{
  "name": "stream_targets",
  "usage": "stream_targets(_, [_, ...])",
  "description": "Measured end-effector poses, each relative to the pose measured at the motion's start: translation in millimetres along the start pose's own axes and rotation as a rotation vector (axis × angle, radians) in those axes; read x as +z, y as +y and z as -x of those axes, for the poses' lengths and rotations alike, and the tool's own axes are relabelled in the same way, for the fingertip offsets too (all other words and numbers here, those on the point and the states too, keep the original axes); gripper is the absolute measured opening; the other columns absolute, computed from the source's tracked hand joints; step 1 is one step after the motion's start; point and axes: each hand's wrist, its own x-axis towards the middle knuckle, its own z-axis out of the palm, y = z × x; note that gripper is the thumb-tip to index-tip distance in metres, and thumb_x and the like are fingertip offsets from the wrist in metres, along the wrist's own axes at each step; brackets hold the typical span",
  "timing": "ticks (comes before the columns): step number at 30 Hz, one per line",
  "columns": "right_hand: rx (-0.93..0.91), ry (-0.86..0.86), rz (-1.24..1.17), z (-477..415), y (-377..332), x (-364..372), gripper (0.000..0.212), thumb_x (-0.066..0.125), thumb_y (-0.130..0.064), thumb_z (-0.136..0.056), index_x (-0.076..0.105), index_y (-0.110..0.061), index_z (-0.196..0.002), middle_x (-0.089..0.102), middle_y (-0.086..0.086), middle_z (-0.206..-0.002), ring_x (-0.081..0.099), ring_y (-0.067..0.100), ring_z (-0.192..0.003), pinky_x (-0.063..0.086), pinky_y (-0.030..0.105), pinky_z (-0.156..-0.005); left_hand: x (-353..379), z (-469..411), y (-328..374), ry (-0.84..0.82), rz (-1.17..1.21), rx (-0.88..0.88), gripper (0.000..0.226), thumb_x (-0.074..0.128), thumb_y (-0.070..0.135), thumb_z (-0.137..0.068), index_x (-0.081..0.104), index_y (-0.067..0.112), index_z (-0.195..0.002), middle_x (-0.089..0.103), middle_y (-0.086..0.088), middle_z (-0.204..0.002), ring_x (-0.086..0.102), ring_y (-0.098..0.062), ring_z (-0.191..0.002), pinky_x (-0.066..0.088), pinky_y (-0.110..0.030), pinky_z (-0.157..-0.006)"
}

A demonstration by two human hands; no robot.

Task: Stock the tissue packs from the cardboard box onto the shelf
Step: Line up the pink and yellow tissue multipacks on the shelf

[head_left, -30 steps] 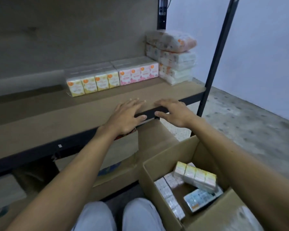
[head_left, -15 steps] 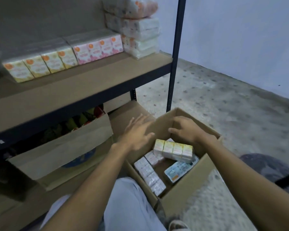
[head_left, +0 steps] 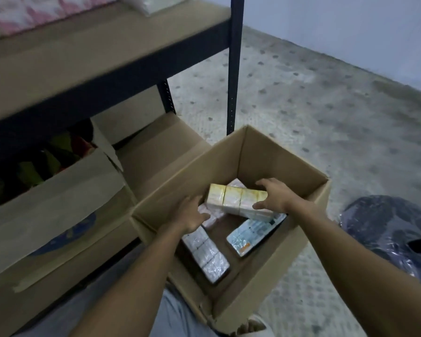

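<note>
While both arms are stretched down into the open cardboard box [head_left: 277,161], a yellow tissue pack [head_left: 236,199] is seen inside it, propped on the other packs toward the far side. The right end of this pack is gripped by the right hand [head_left: 277,201]: the fingers are curled over its top edge and the thumb is pressed against its near face. The left hand [head_left: 191,214] is held at the pack's left end with the thumb spread out, but its fingertips are hidden behind the hand, so it cannot be told whether the pack is touched or clasped on that side. Lower in the box, a white pack [head_left: 208,255] is laid lengthwise along the left wall, and a blue pack [head_left: 249,235] is laid beside it, partly under the yellow one. The box is set on the speckled floor [head_left: 326,105], just in front of the shelf [head_left: 95,52] and near its dark upright post [head_left: 235,69]. Blurred pink packs [head_left: 27,13] are lined up at the back of the shelf board. A second box [head_left: 58,198] holding colourful things is kept under the shelf to the left. A dark bag [head_left: 384,227] is seen on the floor to the right of the cardboard box.
</note>
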Motion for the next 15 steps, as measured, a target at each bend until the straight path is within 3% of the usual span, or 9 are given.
stream_targets(10, [0.009,-0.139,0.147,-66.1,19.9,25.6,0.107,0.085,-0.045,-0.060,0.027,-0.025,-0.148,0.036,0.008,-0.145,0.037,0.030,-0.131,0.039,0.048,-0.106,62.4,-73.4,-31.3,0.004,0.061,-0.110,0.075,0.082,0.039,-0.065,0.049,0.015,-0.128,0.051,-0.009,-0.135,0.051,-0.028,-0.120,0.045,-0.042,-0.097])
stream_targets(15, [0.009,-0.237,0.168,-86.4,23.7,40.6,0.112,0.088,-0.043,-0.058,0.024,-0.024,-0.148,0.038,0.009,-0.144,0.041,0.031,-0.129,0.042,0.046,-0.104,89.4,-91.7,-43.1,0.016,-0.055,-0.073,0.088,0.077,0.044,-0.072,0.035,0.011,-0.142,0.042,-0.012,-0.144,0.041,-0.029,-0.131,0.035,-0.038,-0.107])
